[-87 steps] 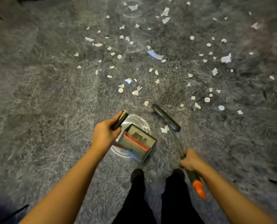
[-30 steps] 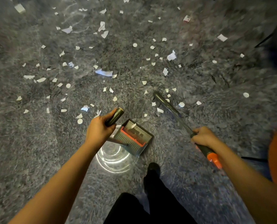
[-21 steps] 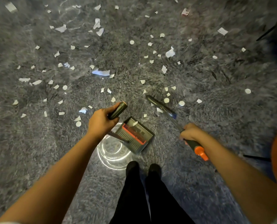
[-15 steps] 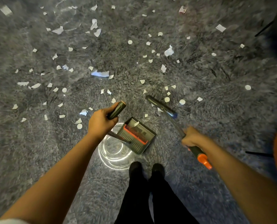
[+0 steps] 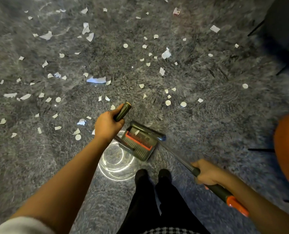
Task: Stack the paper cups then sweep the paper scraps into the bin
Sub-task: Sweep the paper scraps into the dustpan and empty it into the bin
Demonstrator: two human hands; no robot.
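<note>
White paper scraps (image 5: 164,54) lie scattered over the grey floor ahead and to the left. My left hand (image 5: 107,125) grips the dark upright handle of a grey dustpan (image 5: 140,149) with an orange comb edge. A small scrap lies inside the pan. My right hand (image 5: 206,173) grips the broom handle (image 5: 218,191), which ends in an orange tip. The broom head (image 5: 154,133) rests against the pan's far lip. No paper cups are in view.
A bright ring of reflected light (image 5: 117,164) shines on the floor under the pan. My dark shoes (image 5: 153,176) stand just behind it. An orange rounded object (image 5: 288,147) fills the right edge. A dark piece of furniture (image 5: 285,27) sits at top right.
The broom head has swept back from the scraps ahead to the dustpan's lip. The scraps near the broom head are gone from the floor in front of the pan.
</note>
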